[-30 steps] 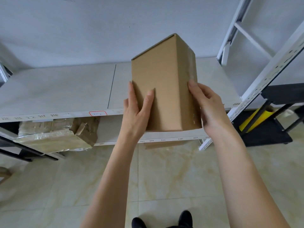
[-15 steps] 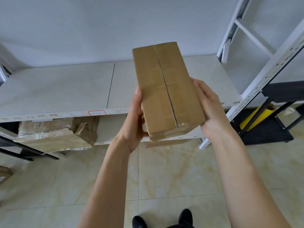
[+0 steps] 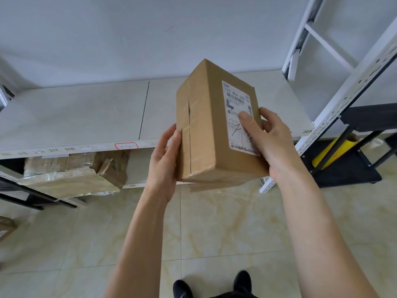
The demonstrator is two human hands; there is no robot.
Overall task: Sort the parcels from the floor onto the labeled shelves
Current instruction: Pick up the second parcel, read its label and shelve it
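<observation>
plain brown cardboard parcel box (image 3: 211,134) held in the air before the pale grey metal shelf (image 3: 86,117)

left hand (image 3: 164,162) and right hand (image 3: 269,139) clasp its long sides — long axis pointing away toward the shelf, white shipping label (image 3: 237,115) facing up-right — the bare shelf lies straight ahead.

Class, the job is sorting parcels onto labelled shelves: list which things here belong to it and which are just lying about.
Job: cardboard parcel, its shipping label, left hand, right hand, numbered shelf.
Lying about: yellow roll, black cart.

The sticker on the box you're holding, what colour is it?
White, with black printing and a handwritten mark, on the brown cardboard box. The shipping label shows in the head view.
</observation>
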